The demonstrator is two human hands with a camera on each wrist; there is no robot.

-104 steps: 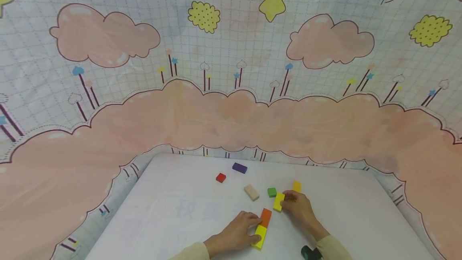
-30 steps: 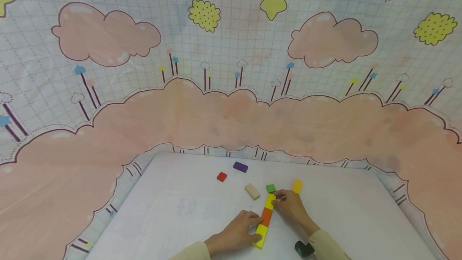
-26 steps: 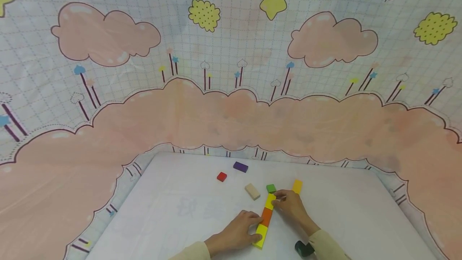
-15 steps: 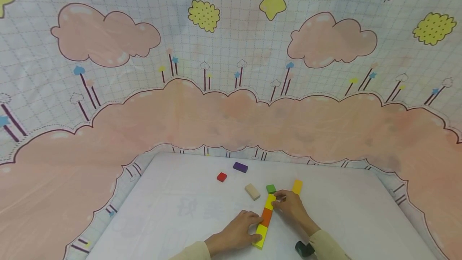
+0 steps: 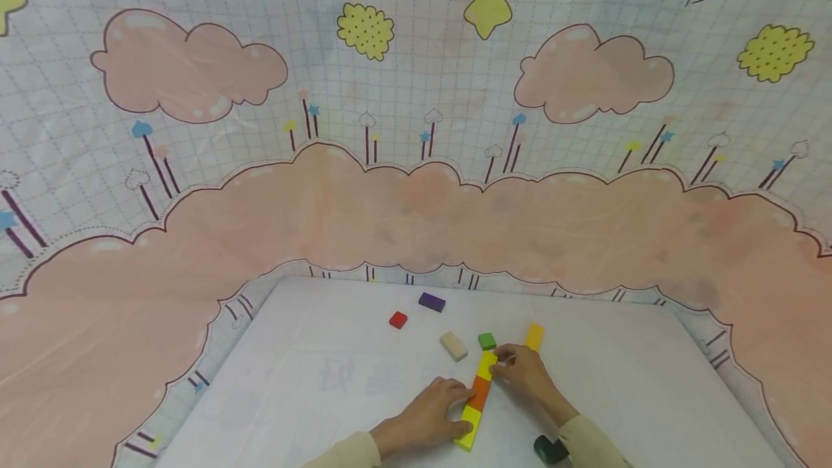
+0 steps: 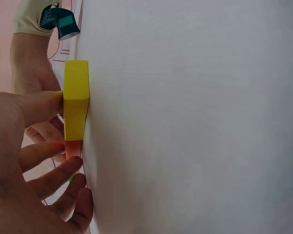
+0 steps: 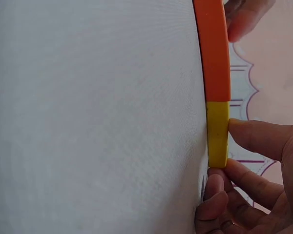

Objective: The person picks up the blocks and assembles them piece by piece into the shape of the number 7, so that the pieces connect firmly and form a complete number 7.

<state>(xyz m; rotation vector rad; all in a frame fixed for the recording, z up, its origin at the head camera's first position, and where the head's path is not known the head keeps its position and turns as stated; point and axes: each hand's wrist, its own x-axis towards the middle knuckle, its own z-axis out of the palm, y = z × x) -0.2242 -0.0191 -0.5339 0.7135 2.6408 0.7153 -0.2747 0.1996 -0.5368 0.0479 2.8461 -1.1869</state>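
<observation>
Three toy blocks lie end to end on the white table [image 5: 279,367]: a near yellow block [image 5: 469,419], an orange block [image 5: 478,393] in the middle and a far yellow block [image 5: 487,365]. My left hand [image 5: 425,414] rests its thumb on top of the near yellow block and its index fingertip on the orange one. Its middle finger [image 6: 68,168] bends past the orange block's side. My right hand [image 5: 526,370] pinches the far yellow block, thumb on top and index finger at its far end. The right palm is hidden in the head view.
A green block [image 5: 487,341] lies just beyond the row. A yellow-orange block [image 5: 535,336] sits behind my right hand. Further left are a beige block [image 5: 453,346], a red block [image 5: 399,320] and a purple block [image 5: 432,302]. A dark wrist device [image 5: 549,449] sits by my right sleeve.
Since the earliest frame, my right hand has moved the far yellow block left against the orange one. The green block sits slightly further away. Over the last second both hands stay still.
</observation>
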